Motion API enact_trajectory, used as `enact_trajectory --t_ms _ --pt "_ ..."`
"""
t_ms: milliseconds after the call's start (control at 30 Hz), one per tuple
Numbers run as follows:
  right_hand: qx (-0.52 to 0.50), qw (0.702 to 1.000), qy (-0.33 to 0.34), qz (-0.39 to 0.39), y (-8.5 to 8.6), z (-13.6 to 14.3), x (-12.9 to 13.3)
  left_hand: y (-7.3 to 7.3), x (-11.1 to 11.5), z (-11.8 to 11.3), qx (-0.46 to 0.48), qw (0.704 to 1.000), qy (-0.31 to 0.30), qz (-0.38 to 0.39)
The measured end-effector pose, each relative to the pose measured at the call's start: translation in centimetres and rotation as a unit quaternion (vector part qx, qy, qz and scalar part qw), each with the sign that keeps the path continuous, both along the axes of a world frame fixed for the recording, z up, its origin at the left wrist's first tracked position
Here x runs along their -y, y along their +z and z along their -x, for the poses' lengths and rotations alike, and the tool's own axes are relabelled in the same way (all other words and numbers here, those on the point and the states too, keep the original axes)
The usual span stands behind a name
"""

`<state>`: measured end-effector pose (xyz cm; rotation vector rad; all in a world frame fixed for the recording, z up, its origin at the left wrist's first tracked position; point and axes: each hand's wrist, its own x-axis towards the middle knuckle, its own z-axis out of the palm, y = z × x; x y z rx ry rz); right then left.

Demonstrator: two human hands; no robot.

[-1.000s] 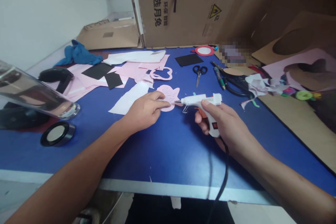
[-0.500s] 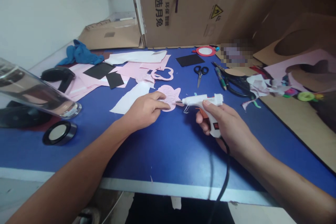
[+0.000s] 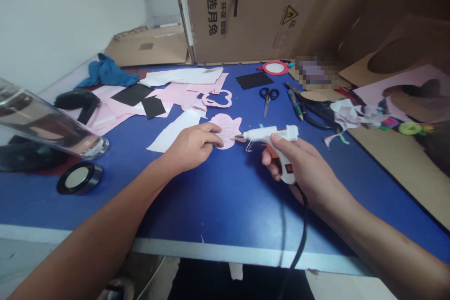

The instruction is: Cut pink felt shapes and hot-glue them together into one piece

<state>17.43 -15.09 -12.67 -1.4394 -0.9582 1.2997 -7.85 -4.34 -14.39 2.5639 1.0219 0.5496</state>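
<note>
A pink paper cutout (image 3: 229,130), rounded with pointed ends at its right, lies over the blue table (image 3: 211,201). My left hand (image 3: 197,146) grips its left edge between thumb and fingers. In my right hand (image 3: 298,164) is a white hot glue gun (image 3: 270,134) with an orange trigger, its black cord trailing down over the table edge. The gun's metal nozzle points left, at the right part of the cutout; whether it touches the paper I cannot tell. A white paper piece (image 3: 168,133) lies just beyond my left hand.
Black-handled scissors (image 3: 269,96), a black card (image 3: 255,80) and a pink heart-shaped frame (image 3: 227,99) lie farther back. At the left stand a clear cylinder (image 3: 52,117) and a round black lid (image 3: 80,178). Pliers (image 3: 312,115) and paper scraps (image 3: 355,115) lie right. Cardboard (image 3: 253,18) rises behind.
My left thumb has drawn back slightly to the left on the pink cutout. The glue gun has barely moved.
</note>
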Motion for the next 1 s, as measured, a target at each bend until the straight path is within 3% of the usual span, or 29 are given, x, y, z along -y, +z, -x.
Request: enact_trajectory --t_ms 500,733,1000 --pt "0.019 1.0 0.007 -0.008 0.0 -0.1 0.0 0.1 0.3 -0.4 0.044 0.999 0.014 0.022" --pt "0.004 1.0 0.006 -0.015 -0.1 -0.1 0.0 -0.1 0.8 -1.9 0.076 0.989 0.121 0.045" --pt "0.002 1.0 0.008 -0.015 -0.1 0.0 -0.1 -0.6 0.6 -2.5 0.089 0.985 0.145 0.043"
